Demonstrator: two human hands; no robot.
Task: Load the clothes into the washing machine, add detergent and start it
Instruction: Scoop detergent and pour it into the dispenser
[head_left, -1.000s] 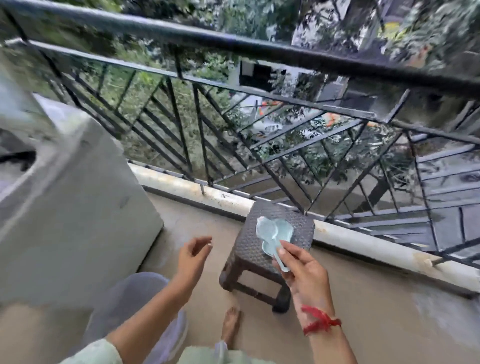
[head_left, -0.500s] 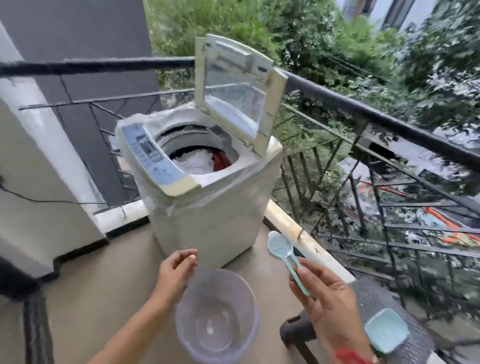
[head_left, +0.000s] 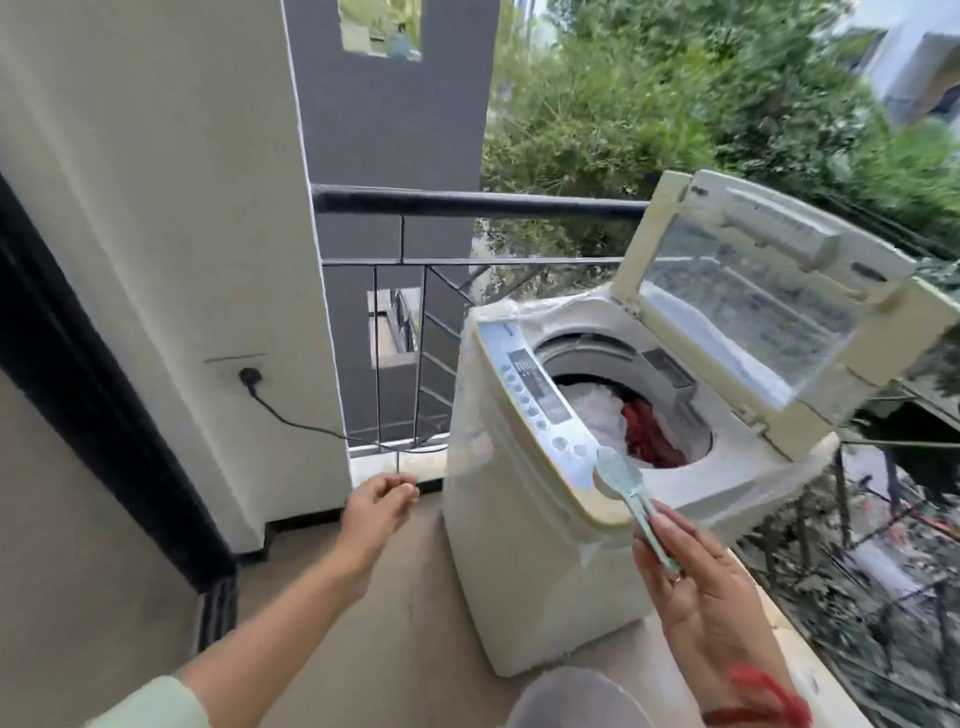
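Observation:
A white top-loading washing machine (head_left: 524, 561) stands on the balcony with its lid (head_left: 769, 312) raised. White and red clothes (head_left: 628, 423) lie in the drum. My right hand (head_left: 701, 592) pinches the handle of a pale blue detergent spoon (head_left: 621, 480), whose bowl hovers over the machine's front right corner, beside the control panel (head_left: 535, 395). Whether powder is in the spoon is not discernible. My left hand (head_left: 376, 506) hangs in the air left of the machine, fingers loosely curled, holding nothing.
A black cable runs from a wall socket (head_left: 249, 375) toward the machine. A translucent bucket rim (head_left: 566, 696) shows at the bottom edge. Black railing (head_left: 467, 200) borders the balcony behind and to the right. A white wall (head_left: 156, 208) stands on the left.
The view has swung left from the stool to the washing machine, which is now nearer. My right hand has carried the spoon up to the machine's front corner. The left hand stays empty.

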